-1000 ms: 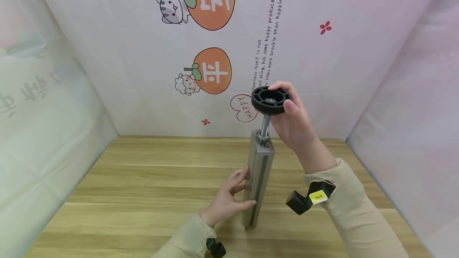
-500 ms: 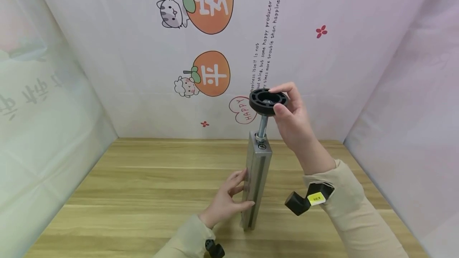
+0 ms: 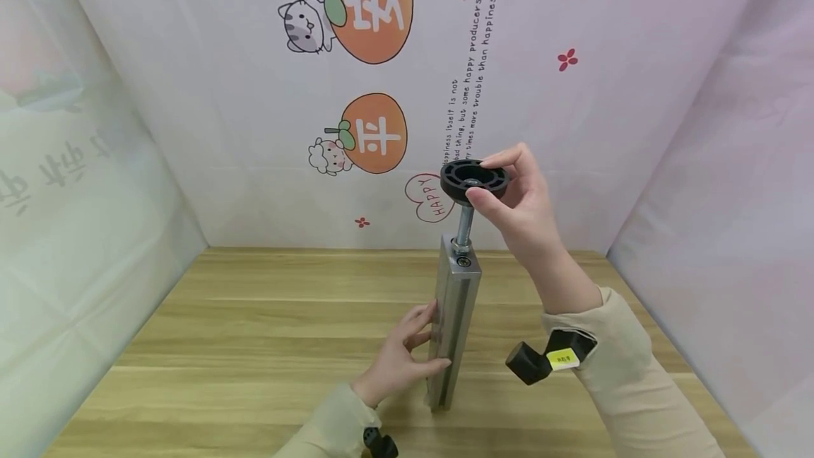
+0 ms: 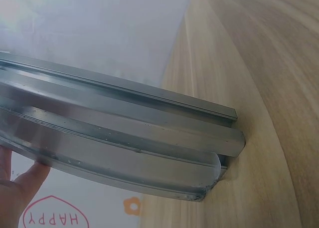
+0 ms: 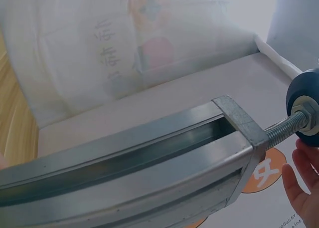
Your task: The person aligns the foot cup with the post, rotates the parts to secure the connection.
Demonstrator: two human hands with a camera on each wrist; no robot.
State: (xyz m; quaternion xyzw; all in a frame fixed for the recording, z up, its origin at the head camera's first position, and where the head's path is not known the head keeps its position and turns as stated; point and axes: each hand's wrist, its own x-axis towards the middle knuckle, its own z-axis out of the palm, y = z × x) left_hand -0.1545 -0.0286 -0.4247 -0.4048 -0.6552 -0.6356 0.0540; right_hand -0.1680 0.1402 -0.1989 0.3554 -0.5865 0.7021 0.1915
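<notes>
A silver aluminium profile point(image 3: 459, 331) stands upright on the wooden table, its grooves running lengthwise in the left wrist view. My left hand point(image 3: 400, 359) grips its lower half, thumb on the near side and fingers on the left face. From the end plate point(image 5: 241, 120) on top rises a threaded rod point(image 3: 466, 225), which carries a round black levelling foot point(image 3: 453, 191), flat side up. My right hand point(image 3: 524, 221) pinches the foot's rim between thumb and fingers. A hex nut point(image 5: 309, 114) sits against the foot in the right wrist view.
The wooden tabletop point(image 3: 254, 345) spreads around the profile. Behind it hangs a white printed cloth point(image 3: 254, 126) with orange fruit drawings. Pale cloth walls close off the left point(image 3: 83, 232) and right point(image 3: 718, 232) sides.
My right thumb has moved left along the near rim of the foot, with the hand turning around it. My left hand keeps its hold on the profile. The head view has shifted slightly.
</notes>
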